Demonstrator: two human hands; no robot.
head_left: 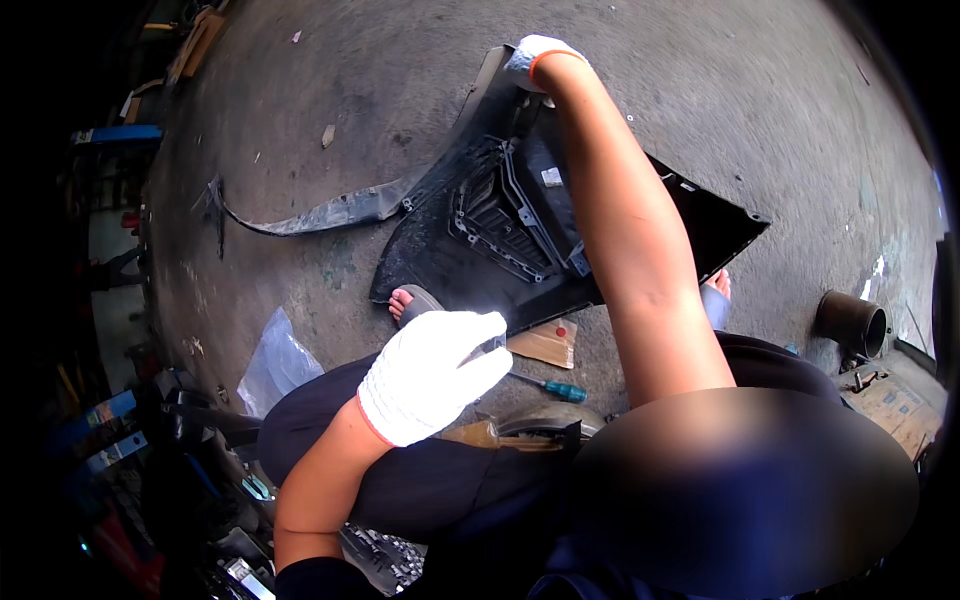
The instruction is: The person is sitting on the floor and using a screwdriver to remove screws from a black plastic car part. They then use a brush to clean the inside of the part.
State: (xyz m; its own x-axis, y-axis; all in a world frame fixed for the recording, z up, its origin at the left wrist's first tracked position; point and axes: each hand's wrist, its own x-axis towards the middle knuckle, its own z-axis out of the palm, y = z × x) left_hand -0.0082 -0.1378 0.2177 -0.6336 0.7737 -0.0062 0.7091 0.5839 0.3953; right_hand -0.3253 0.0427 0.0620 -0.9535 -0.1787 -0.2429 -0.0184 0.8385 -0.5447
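Note:
A black car body panel with a ribbed vent grille lies on the floor in front of me. From its upper part a long, dirty grey-black strip curves away to the left. My right hand, in a white glove with an orange cuff, is closed around the panel's far top end; its fingertips are partly hidden. My left hand, gloved the same way, is above the panel's near edge. Its thumb and fingers pinch a small dark grey thing whose kind I cannot make out.
A screwdriver with a teal handle and a piece of brown cardboard lie near my knees. Clear plastic lies left, a rusty pipe piece right. My feet flank the panel. Tools and boxes crowd the left edge.

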